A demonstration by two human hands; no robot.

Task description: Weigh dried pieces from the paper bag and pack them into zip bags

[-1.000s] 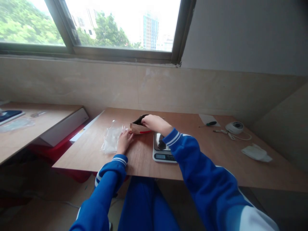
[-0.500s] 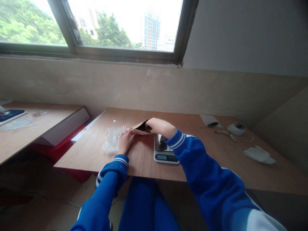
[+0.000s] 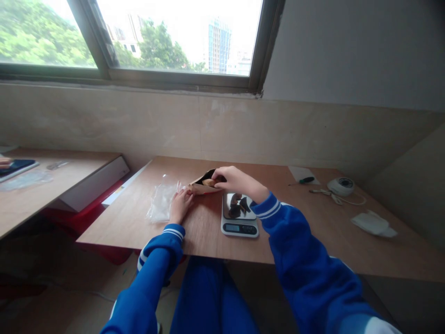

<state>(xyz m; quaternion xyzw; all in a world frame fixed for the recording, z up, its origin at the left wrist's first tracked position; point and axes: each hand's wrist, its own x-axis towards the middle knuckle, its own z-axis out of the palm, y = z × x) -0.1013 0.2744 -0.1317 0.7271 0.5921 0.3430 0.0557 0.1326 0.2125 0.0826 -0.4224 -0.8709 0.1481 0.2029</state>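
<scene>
My left hand (image 3: 181,202) has its fingers closed on the near left end of a brown paper bag (image 3: 200,188), which lies on its side with its mouth gaping to the right. At that mouth my right hand (image 3: 233,180) pinches a light-brown dried piece (image 3: 208,183), partly inside the bag. Just right of the bag stands a white kitchen scale (image 3: 225,227) with a lit display too small to read. Several dark brown, curved dried pieces (image 3: 235,211) lie on its plate.
Clear plastic bags (image 3: 160,204) lie beside my left hand. Toward the right are a green-handled screwdriver (image 3: 306,180) on white paper, a white dome camera (image 3: 341,186) with its cable, and a folded white cloth or tissue (image 3: 373,224). Another table (image 3: 79,174) stands left, with a person's hand (image 3: 4,162).
My right hand has drawn back out of the bag to its mouth, with a light-brown piece showing in the fingers. The dark pieces on the scale are now uncovered.
</scene>
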